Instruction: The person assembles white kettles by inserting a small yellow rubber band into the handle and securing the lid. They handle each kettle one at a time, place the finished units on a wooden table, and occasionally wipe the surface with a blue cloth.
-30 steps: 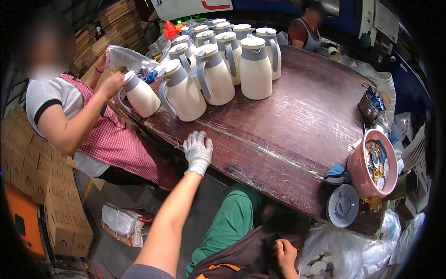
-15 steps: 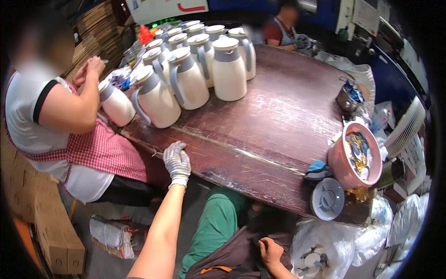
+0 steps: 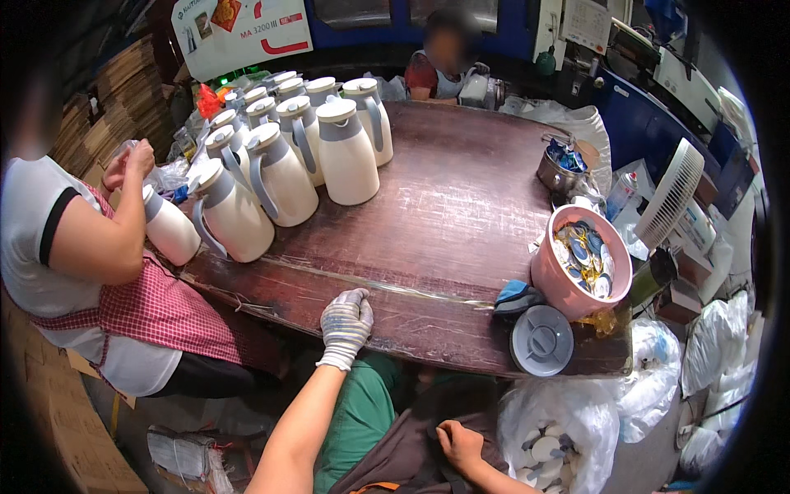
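Observation:
My left hand [image 3: 346,323] wears a white striped knit glove and rests on the near edge of the dark red table [image 3: 444,189]. Its fingers are curled together, and nothing shows in them. Low over my lap, beside the dark apron [image 3: 411,445], is my bare right hand [image 3: 461,442], loosely fisted and showing no object. Several cream vacuum jugs [image 3: 349,156] with grey collars and handles stand upright at the table's left. Nearest my right hand on the tabletop lies a round grey lid [image 3: 541,340], with a pink bucket [image 3: 568,292] of small tagged parts behind it.
A co-worker in a checked apron [image 3: 156,321] stands at the left beside a tilted jug [image 3: 171,230]. Another person [image 3: 436,74] sits across the table. A metal pot [image 3: 559,174] and a white fan [image 3: 671,193] are at the right. Below hangs a plastic bag [image 3: 559,412] of round parts.
The view has turned right, so the jugs and table appear farther left. My gloved left hand has slid right along the table edge. My right hand stays low, still curled.

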`<action>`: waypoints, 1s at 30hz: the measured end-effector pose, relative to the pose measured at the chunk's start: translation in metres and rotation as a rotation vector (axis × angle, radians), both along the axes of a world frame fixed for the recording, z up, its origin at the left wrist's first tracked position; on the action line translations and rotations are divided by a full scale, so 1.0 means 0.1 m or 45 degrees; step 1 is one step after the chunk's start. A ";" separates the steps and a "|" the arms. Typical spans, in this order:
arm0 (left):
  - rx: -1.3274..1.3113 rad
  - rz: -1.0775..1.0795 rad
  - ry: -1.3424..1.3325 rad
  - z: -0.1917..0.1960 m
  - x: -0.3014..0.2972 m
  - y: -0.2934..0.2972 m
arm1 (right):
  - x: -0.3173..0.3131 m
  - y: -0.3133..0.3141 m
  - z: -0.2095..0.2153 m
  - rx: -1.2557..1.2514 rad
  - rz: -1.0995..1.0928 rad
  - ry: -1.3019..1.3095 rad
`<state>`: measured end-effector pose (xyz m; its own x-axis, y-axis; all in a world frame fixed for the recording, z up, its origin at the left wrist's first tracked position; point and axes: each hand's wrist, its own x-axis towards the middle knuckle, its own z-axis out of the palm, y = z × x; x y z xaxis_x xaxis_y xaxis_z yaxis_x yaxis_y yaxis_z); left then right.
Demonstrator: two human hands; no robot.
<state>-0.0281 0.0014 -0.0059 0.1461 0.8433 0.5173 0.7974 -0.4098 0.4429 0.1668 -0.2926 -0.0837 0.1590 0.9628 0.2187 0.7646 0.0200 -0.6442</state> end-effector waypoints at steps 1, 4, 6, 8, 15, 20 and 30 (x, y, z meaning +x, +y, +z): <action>0.006 0.028 -0.035 -0.02 0.03 -0.02 | 0.00 0.01 -0.01 0.007 -0.009 -0.001; -0.044 0.003 -0.092 0.01 0.02 -0.03 | 0.00 0.02 -0.03 0.007 -0.016 0.007; -0.049 0.007 -0.083 0.01 0.02 -0.03 | 0.00 0.02 -0.01 -0.031 -0.020 0.011; -0.044 0.009 -0.086 0.01 0.01 -0.03 | 0.00 0.02 0.00 -0.037 -0.016 0.008; -0.026 0.012 -0.104 0.00 0.01 -0.02 | 0.00 0.02 0.06 0.013 -0.043 0.071; -0.043 0.033 -0.093 0.01 0.00 -0.04 | 0.00 0.01 0.04 0.048 -0.071 0.172; -0.008 0.014 -0.120 -0.09 -0.01 0.02 | 0.28 1.05 0.90 0.020 0.162 0.515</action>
<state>-0.0292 0.0039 -0.0151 0.0878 0.8477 0.5232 0.7567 -0.3983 0.5184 0.1948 -0.1872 0.0067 0.1149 0.9774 0.1776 0.4413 0.1100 -0.8906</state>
